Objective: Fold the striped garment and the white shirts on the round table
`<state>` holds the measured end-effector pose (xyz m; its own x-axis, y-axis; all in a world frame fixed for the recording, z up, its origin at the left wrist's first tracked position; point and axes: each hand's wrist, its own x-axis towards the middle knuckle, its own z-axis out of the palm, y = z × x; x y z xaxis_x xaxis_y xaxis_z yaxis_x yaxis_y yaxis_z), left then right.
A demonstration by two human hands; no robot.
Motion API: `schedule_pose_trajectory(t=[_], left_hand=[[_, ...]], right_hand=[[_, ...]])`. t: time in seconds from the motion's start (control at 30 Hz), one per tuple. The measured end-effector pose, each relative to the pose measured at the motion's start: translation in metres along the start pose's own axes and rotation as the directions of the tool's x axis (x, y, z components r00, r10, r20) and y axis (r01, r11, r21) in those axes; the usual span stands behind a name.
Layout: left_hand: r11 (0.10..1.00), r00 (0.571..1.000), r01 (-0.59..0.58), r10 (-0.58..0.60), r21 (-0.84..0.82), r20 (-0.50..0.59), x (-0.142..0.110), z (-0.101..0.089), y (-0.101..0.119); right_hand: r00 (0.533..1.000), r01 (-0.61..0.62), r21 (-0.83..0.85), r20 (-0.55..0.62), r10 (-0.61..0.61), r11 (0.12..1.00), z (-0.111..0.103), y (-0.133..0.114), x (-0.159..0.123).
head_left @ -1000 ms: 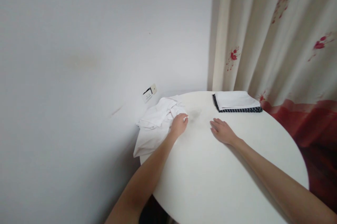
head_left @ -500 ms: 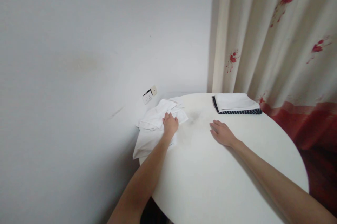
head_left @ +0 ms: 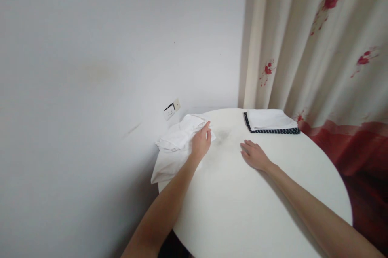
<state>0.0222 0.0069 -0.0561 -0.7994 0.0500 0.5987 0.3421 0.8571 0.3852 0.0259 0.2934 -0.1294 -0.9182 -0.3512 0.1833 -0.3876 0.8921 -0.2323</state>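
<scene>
My left hand (head_left: 201, 141) is at the right side of a rumpled white cloth (head_left: 177, 132), with its fingers extended and apart. Whether it still touches the fabric I cannot tell. The cloth lies in loose folds on the table's left side, and its lower corner hangs past the edge. On the white round table (head_left: 242, 205), my right hand (head_left: 254, 155) rests palm down with its fingers stretched out, holding nothing. Beyond it lies a folded white cloth (head_left: 269, 119) on top of a folded black-and-white patterned cloth (head_left: 274, 131).
A white wall (head_left: 91, 128) borders the table's left side, with a socket (head_left: 169, 112) just above the rumpled cloth. Behind the table's right side hangs a cream curtain (head_left: 291, 47) with red flowers and a red lower band. Grey smudges mark the tabletop between the hands.
My left hand has turned and shifted slightly right, its fingers now extended off the cloth's middle. My right hand stays in place.
</scene>
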Motion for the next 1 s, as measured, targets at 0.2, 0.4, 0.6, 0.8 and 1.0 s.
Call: schedule_pose_trajectory(t=[0.2,0.4,0.6,0.8,1.0], left_hand=[[0.795,0.864,0.422,-0.498,0.436,0.072,0.006,-0.040,-0.067],[0.789,0.836,0.431,-0.531,0.439,0.135,0.032,-0.099,-0.098],[0.882,0.937,0.337,-0.349,0.329,-0.026,0.115,-0.142,-0.046],[0.985,0.987,-0.069,0.044,-0.158,-0.157,0.147,-0.115,0.068],[0.817,0.961,-0.172,0.263,-0.550,0.089,0.086,-0.022,0.148]], right_hand=[[1.000,-0.009,0.000,0.008,0.009,1.000,-0.004,-0.004,-0.001],[1.000,-0.023,0.014,0.014,0.023,1.000,-0.006,-0.007,-0.001],[0.999,-0.036,0.073,0.027,0.034,0.997,-0.003,-0.003,0.003],[0.987,-0.049,0.466,-0.114,0.115,0.883,0.000,0.005,0.011],[0.827,0.157,0.862,-0.381,0.413,0.481,-0.026,0.027,0.011]])
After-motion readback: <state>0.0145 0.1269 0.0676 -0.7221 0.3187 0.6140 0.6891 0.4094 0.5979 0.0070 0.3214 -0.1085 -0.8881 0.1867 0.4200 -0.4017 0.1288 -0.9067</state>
